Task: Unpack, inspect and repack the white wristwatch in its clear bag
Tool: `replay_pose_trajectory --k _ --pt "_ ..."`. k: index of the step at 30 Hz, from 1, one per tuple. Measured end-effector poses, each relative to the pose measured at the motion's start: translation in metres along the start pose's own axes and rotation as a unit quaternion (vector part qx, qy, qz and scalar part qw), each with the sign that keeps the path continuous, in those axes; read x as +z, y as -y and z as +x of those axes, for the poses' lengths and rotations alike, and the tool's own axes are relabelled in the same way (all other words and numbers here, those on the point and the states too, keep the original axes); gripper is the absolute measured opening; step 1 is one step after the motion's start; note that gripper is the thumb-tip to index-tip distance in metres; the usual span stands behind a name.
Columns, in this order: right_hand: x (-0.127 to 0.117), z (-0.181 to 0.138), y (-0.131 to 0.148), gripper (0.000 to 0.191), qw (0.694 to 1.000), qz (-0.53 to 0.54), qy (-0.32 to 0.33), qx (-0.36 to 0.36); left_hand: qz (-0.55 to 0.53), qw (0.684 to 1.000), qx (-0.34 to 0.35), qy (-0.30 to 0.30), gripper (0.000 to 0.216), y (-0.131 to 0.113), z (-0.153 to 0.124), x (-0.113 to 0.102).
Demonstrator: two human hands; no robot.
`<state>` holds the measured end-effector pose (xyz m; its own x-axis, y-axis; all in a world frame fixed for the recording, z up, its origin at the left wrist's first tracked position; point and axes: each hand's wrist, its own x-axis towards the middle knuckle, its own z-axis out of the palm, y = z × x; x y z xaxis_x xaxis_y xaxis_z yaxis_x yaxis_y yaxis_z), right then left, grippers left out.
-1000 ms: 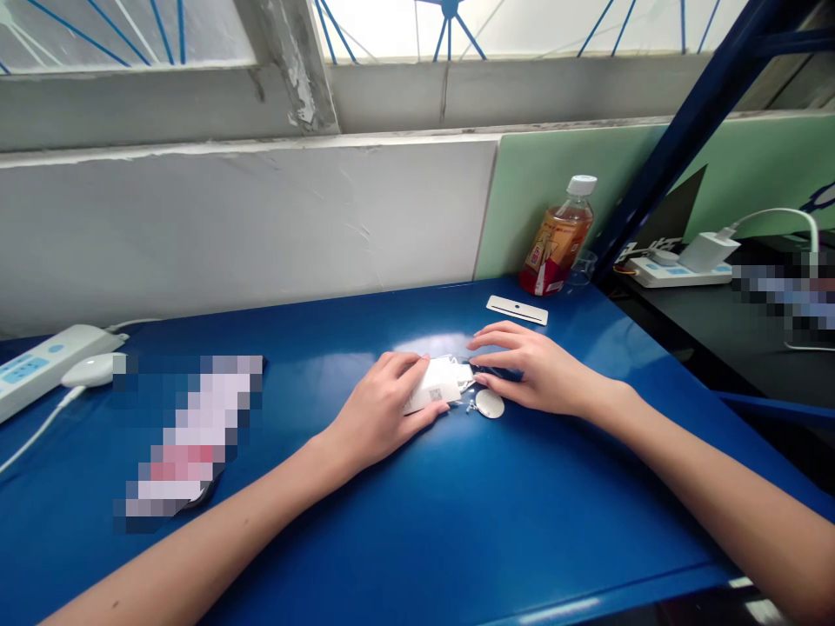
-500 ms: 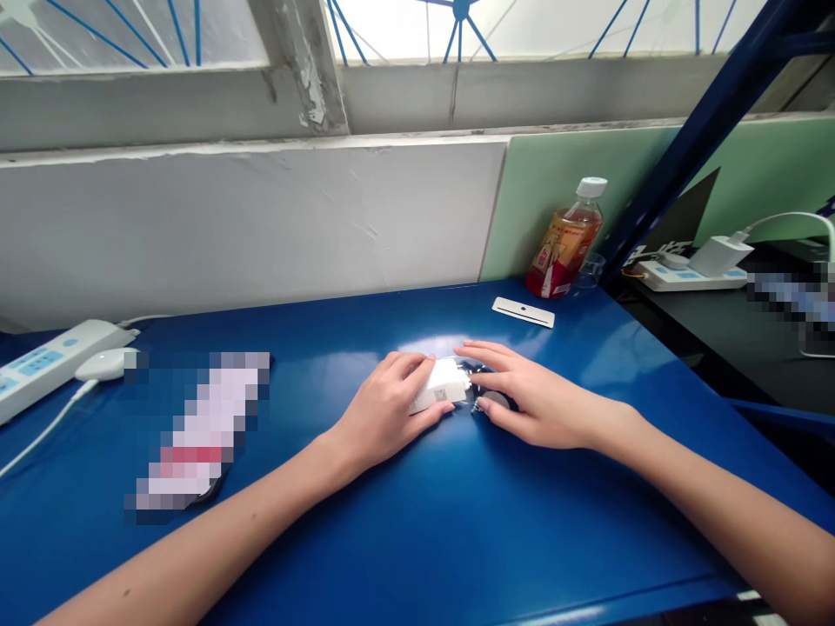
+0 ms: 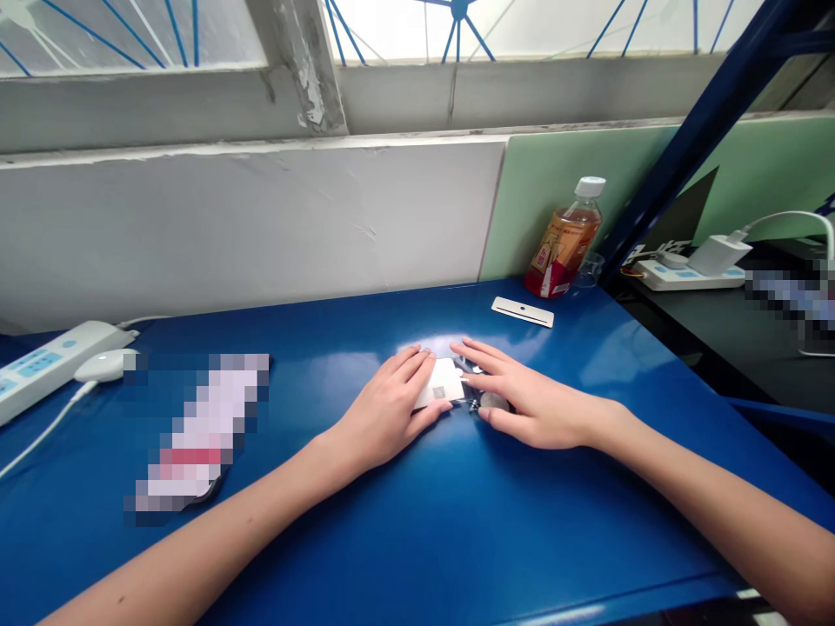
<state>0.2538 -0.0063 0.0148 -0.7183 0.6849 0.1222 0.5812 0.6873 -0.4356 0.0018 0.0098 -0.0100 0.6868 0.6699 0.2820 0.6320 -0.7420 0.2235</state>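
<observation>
My left hand (image 3: 391, 407) rests over a small white card (image 3: 444, 382) with a printed square code. Its fingers lie along the card's far side and its thumb on the near side, holding it against the table. To the right, a round grey disc (image 3: 494, 402) and small dark and shiny bits lie in what looks like clear plastic, joined to or beside the card. My right hand (image 3: 531, 391) hovers over or touches these parts, fingers spread, with the index and middle fingertips near the card's right edge. Its fingers partly hide the small parts.
Behind the hands lies a white slotted strip (image 3: 523, 312), with a drink bottle (image 3: 565, 243) near the wall. On the left are a blurred phone-like object (image 3: 202, 435), a power strip (image 3: 58, 361) and a white charger (image 3: 108, 364). A blue post (image 3: 691, 148) rises at right.
The white card now lies flatter and shows more of its coded face. My left fingers have shifted slightly over it, and my right fingertips have moved a little left.
</observation>
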Motion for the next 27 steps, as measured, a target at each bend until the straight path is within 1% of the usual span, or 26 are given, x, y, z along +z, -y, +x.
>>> replay_pose_trajectory --k 2,6,8,11,15,18,22,27 --pt "-0.004 0.000 -0.005 0.035 1.000 -0.006 -0.016 0.000 0.010 1.000 -0.001 0.024 0.060 0.000 0.000 -0.001" --pt "-0.005 0.001 -0.015 0.028 0.991 -0.057 -0.117 0.024 0.027 0.998 -0.008 0.060 0.062 -0.002 0.001 -0.004" --pt "-0.004 0.003 -0.018 0.022 0.984 -0.098 -0.144 0.042 0.030 0.997 -0.011 0.067 0.063 -0.003 0.001 -0.005" --pt "-0.003 0.004 -0.017 0.021 0.984 -0.102 -0.139 0.051 0.028 0.997 -0.014 0.066 0.062 -0.004 0.001 -0.006" --pt "-0.004 0.005 -0.008 0.023 0.988 -0.023 -0.152 0.034 0.033 0.997 -0.019 0.072 0.062 -0.003 0.000 -0.005" --pt "-0.004 0.006 -0.004 0.025 0.990 0.010 -0.138 0.012 0.034 0.997 -0.015 0.064 0.061 -0.002 0.000 -0.003" --pt "-0.001 0.007 -0.001 0.027 0.993 0.020 -0.117 -0.005 0.027 0.998 -0.006 0.051 0.060 -0.002 -0.001 -0.003" --pt "0.000 0.007 0.000 0.031 0.994 0.012 -0.103 -0.017 0.045 0.996 -0.008 0.074 0.063 -0.005 0.001 -0.006"
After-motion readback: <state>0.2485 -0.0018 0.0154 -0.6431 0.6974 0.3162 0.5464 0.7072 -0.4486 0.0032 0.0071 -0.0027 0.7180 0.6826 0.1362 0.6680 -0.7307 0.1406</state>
